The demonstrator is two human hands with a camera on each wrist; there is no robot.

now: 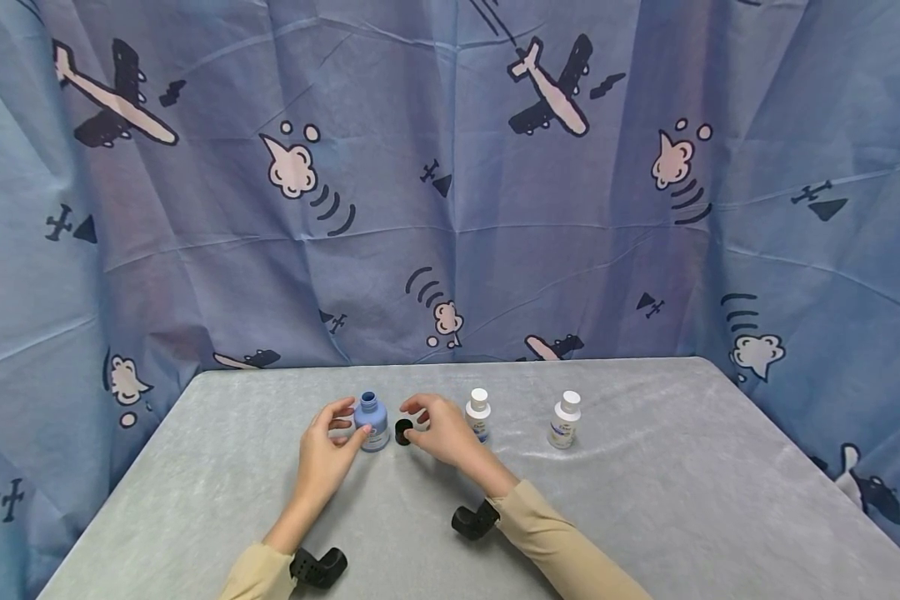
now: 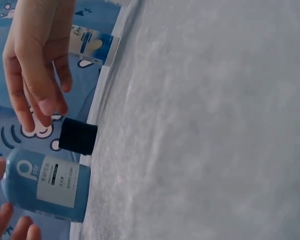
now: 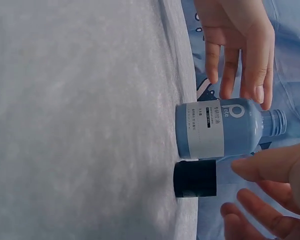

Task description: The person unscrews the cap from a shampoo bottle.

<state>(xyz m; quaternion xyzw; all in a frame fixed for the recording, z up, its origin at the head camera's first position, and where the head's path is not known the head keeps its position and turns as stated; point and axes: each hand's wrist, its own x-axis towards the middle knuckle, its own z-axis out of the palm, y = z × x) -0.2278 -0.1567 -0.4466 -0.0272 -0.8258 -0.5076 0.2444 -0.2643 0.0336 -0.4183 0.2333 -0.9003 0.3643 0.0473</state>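
A blue bottle (image 1: pixel 372 427) with a white label stands upright, its threaded neck (image 3: pixel 275 123) bare. Beside it on the table sits a black cap (image 2: pixel 78 136). My left hand (image 1: pixel 328 446) is at the bottle's left side, fingers loosely bent and spread, the thumb tip overlapping the bottle in the head view. From the right, my right hand (image 1: pixel 444 429) hovers at the cap with nothing between its fingers. In the right wrist view its thumb and fingertips (image 3: pixel 242 169) are just above the cap's top, apart from it.
A white-capped bottle (image 1: pixel 478 414) stands behind my right hand, partly hidden by it. Farther right is another white-capped bottle (image 1: pixel 565 421). The grey-covered table (image 1: pixel 682 483) backs onto a blue patterned curtain (image 1: pixel 390 167).
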